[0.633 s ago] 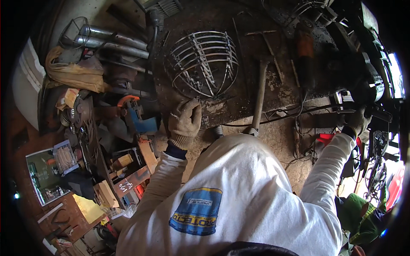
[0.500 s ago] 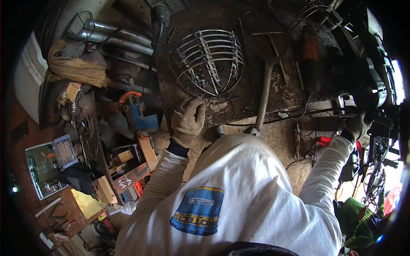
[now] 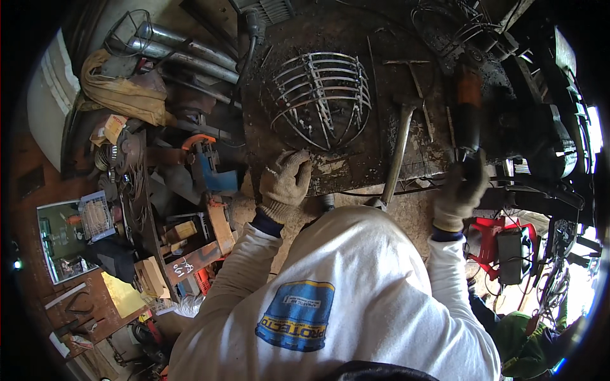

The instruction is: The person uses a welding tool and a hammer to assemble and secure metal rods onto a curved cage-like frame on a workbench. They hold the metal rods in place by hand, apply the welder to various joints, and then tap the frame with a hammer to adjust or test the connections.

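Both of my hands wear knitted work gloves. My left hand point(image 3: 284, 184) rests at the near edge of the dark workbench point(image 3: 349, 181), its fingers curled closed; whatever may be in them is hidden. Just beyond it lies a welded metal cage point(image 3: 321, 98) of curved bars and rings. My right hand point(image 3: 460, 193) is at the bench's near right edge, by the back end of an orange and black angle grinder point(image 3: 469, 95). Its fingers are dark and smeared, so I cannot tell whether they grip the tool.
A hammer point(image 3: 399, 152) lies across the bench edge between my hands, with a T-shaped metal rod point(image 3: 416, 82) beyond it. On the left are metal pipes point(image 3: 184, 57), a tan cloth point(image 3: 121, 92) and a blue clamp-like tool point(image 3: 216, 171). A red frame point(image 3: 488, 244) stands at the lower right.
My right hand has come left from the far right side to the grinder's back end. The left hand stays closed at the bench edge. The whole view has shifted slightly.
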A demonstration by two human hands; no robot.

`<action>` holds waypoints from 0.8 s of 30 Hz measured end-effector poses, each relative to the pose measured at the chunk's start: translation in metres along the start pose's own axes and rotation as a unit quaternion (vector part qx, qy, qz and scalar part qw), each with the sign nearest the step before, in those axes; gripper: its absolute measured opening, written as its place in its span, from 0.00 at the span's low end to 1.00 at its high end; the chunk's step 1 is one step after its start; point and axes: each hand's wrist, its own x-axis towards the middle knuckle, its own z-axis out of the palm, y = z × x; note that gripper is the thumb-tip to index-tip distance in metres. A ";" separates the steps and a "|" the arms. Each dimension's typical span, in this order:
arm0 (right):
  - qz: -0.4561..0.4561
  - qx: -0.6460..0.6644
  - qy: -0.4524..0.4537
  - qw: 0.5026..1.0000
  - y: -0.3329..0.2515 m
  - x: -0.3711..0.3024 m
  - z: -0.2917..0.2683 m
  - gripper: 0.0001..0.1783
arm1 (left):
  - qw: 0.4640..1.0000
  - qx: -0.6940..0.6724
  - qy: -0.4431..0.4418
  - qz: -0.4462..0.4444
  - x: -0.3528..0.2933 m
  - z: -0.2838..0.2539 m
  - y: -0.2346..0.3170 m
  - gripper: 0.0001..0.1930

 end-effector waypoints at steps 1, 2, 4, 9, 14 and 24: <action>-0.002 -0.001 0.002 1.000 -0.011 0.002 0.006 0.27 | 1.000 -0.002 0.002 0.002 0.000 0.001 0.000 0.08; -0.021 0.035 -0.048 0.998 -0.020 0.005 0.012 0.29 | 1.000 0.005 0.001 0.002 0.002 0.000 0.000 0.09; -0.043 0.073 -0.097 0.992 -0.025 0.009 0.018 0.30 | 1.000 0.013 0.002 0.004 0.004 0.000 0.000 0.09; 0.125 -0.035 -0.294 0.947 -0.040 0.016 0.031 0.33 | 1.000 0.013 0.015 -0.002 0.008 -0.001 0.010 0.08; 0.155 -0.117 -0.463 0.865 -0.049 0.029 0.050 0.51 | 0.999 0.013 0.029 -0.004 0.004 -0.001 0.007 0.09; 0.145 -0.162 -0.490 0.844 -0.051 0.036 0.065 0.52 | 0.988 -0.018 0.103 -0.110 0.008 -0.008 0.001 0.10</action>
